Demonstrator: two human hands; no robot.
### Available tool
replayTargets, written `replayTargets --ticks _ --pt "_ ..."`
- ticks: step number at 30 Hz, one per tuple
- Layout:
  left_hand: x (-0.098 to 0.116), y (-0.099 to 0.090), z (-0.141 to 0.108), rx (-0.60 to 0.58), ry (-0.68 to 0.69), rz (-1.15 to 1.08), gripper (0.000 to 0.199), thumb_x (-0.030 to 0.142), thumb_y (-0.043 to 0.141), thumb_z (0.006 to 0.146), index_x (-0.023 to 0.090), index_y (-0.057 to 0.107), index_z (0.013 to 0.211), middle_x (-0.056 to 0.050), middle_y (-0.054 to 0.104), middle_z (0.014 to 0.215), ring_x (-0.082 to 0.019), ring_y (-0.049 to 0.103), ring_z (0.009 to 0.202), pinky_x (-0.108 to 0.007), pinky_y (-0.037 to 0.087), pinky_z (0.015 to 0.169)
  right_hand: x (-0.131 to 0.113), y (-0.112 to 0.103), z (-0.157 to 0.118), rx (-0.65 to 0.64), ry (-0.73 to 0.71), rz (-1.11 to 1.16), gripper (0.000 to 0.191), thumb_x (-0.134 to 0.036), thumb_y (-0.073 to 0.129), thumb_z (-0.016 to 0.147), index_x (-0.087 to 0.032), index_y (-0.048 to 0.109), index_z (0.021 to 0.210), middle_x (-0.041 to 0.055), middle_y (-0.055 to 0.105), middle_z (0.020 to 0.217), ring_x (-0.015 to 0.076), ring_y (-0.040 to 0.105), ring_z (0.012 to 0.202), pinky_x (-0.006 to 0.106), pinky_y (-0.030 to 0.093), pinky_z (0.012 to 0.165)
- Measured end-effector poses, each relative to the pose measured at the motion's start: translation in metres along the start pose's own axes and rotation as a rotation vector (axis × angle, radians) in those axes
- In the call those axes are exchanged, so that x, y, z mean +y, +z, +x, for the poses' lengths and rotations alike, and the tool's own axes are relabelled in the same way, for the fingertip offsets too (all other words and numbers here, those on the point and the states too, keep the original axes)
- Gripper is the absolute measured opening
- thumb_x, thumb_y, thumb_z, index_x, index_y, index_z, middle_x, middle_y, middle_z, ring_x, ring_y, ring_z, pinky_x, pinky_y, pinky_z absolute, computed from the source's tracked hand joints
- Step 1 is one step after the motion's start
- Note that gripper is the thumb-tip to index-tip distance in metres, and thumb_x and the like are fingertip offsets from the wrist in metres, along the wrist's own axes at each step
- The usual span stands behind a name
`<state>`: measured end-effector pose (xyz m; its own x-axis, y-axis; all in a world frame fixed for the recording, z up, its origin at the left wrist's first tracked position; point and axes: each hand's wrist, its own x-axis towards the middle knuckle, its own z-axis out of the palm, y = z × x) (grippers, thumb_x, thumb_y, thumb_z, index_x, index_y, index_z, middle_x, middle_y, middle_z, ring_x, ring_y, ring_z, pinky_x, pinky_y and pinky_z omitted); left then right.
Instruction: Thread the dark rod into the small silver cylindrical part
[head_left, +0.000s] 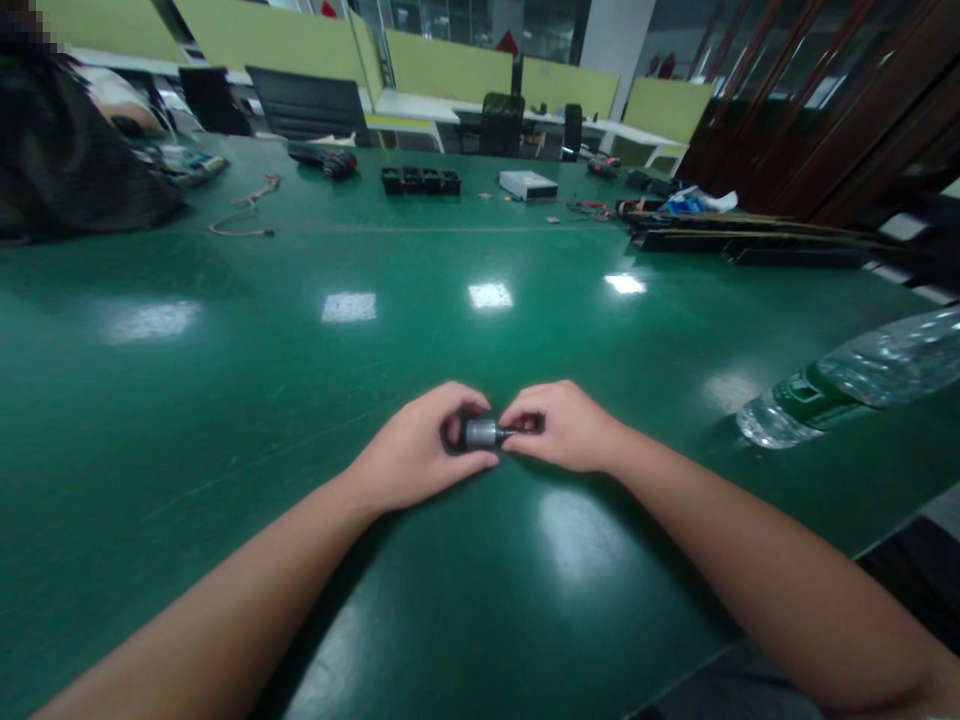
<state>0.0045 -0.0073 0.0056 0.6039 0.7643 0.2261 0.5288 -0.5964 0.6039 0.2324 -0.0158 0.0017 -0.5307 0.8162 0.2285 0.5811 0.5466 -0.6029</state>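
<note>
A small grey metal cylinder (481, 433) with a black left end lies sideways between my two hands, low over the green table (247, 400). From the left, my left hand (420, 450) curls around its black end, thumb on the near side and fingers on the far side. My right hand (566, 425) pinches a thin dark shaft at the cylinder's right end between thumb and fingers. The fingers partly hide both ends, so I cannot tell exactly what kind of part it is.
A clear plastic bottle (840, 385) with a green label lies at the right. Along the far side are a power drill (324, 160), a black divided holder (421, 181), a white box (528, 185), a cord (244, 212) and long black strips (720, 235). A dark-sleeved person (82, 160) is at far left.
</note>
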Motion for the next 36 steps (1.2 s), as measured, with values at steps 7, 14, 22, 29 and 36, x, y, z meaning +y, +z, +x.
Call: replayTargets --ticks 7,14,22,29,36 --pt "-0.0027 0.0013 0.0003 -0.023 0.021 -0.014 0.020 0.032 0.072 0.082 0.020 0.067 0.097 0.000 0.063 0.084 -0.014 0.058 0.071 -0.025 0.044 0.065 -0.0010 -0.0005 -0.0010 -0.007 -0.051 -0.006 0.013 -0.018 0.074 0.077 -0.016 0.075 0.090 0.0023 0.070 0.080 0.0116 0.061 0.070 0.022 0.044 0.065" --pt "0.0011 0.0005 0.0009 -0.023 -0.026 -0.012 0.022 0.037 0.071 0.083 0.020 0.069 0.095 0.001 0.063 0.077 -0.014 0.058 0.068 -0.026 0.044 0.063 -0.0010 -0.0020 -0.0030 -0.012 -0.075 0.004 0.013 -0.016 0.069 0.079 -0.015 0.074 0.091 0.0030 0.069 0.081 0.0119 0.061 0.070 0.022 0.045 0.067" --pt "0.0030 0.0001 0.0012 -0.023 -0.036 -0.011 0.022 0.039 0.069 0.084 0.019 0.069 0.094 0.001 0.064 0.076 -0.015 0.058 0.067 -0.026 0.043 0.063 -0.0019 -0.0026 -0.0030 -0.015 -0.073 0.008 0.012 -0.018 0.069 0.080 -0.015 0.074 0.090 0.0030 0.069 0.081 0.0117 0.061 0.071 0.022 0.045 0.067" --pt "0.0014 -0.0001 0.0012 -0.020 -0.014 -0.025 0.025 0.042 0.067 0.086 0.019 0.069 0.096 -0.001 0.064 0.080 -0.015 0.057 0.069 -0.026 0.044 0.064 -0.0039 -0.0045 -0.0028 -0.027 -0.077 0.002 0.011 -0.018 0.068 0.081 -0.016 0.074 0.090 0.0034 0.069 0.081 0.0123 0.061 0.071 0.023 0.045 0.067" --pt "0.0017 -0.0004 0.0014 -0.030 -0.025 -0.025 0.025 0.042 0.067 0.086 0.019 0.070 0.095 -0.001 0.063 0.079 -0.015 0.057 0.069 -0.026 0.043 0.063 -0.0012 -0.0046 -0.0033 -0.029 -0.079 0.013 0.012 -0.018 0.069 0.081 -0.015 0.074 0.091 0.0034 0.069 0.081 0.0119 0.061 0.070 0.022 0.045 0.066"
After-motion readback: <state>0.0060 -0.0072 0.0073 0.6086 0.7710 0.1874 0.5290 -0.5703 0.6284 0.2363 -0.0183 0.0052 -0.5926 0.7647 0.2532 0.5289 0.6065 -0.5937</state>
